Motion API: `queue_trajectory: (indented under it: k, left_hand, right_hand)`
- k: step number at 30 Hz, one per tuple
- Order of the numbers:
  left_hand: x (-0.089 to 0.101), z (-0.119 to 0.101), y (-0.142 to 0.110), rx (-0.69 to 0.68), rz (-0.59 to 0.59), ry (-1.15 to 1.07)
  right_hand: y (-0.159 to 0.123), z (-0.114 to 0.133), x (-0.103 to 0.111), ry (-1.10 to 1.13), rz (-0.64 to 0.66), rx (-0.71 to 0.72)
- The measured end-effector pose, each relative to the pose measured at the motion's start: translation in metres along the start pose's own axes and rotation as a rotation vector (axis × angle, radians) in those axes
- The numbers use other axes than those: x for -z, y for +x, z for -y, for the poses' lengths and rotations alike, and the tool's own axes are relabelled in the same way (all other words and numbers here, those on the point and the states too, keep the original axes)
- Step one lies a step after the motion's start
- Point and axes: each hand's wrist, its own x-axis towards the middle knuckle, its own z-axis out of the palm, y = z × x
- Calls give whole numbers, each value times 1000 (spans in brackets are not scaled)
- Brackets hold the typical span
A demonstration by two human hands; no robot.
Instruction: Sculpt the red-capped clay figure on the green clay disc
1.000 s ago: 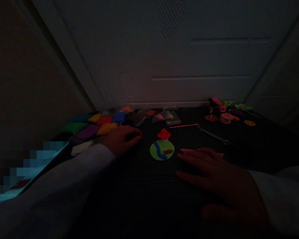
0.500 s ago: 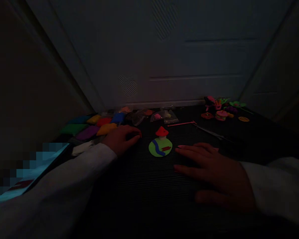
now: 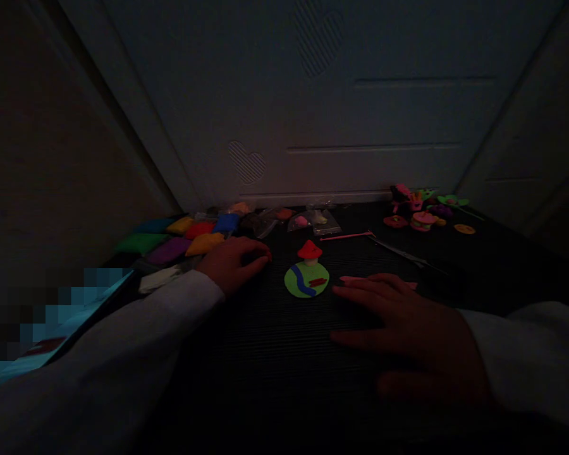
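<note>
One green disc [image 3: 306, 277] with a red-capped mushroom [image 3: 310, 251] at its far edge lies between the left hand [image 3: 230, 264], fingers curled, and the right hand [image 3: 410, 335], whose spread fingers partly hide a pink stick [image 3: 352, 279]. Whether the left pinches anything cannot be told.

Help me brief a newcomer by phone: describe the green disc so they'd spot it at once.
Find the dark table, then the gap between the left hand and right hand. There, just nearer than the red-capped mushroom, is the green disc. A wavy blue stripe sets it apart from its neighbours.
</note>
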Motion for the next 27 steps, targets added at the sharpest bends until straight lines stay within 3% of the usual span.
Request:
queue_trajectory:
  k: [9,14,18,22,27]
  left_hand:
    - [-4,2,0,15,-55,16]
    - [3,-9,-1,18,-190,36]
    - [10,-34,-6,-82,-272,31]
    - [9,-54,-13,-226,-265,-28]
    - [5,-54,-16,-264,-216,-54]
  right_hand:
    - [8,-12,11,272,-208,-192]
    - [20,-4,6,97,-236,-152]
    - [24,1,-3,57,-235,-184]
    - [26,0,-8,60,-229,-160]
    - [26,0,-7,47,-247,-126]
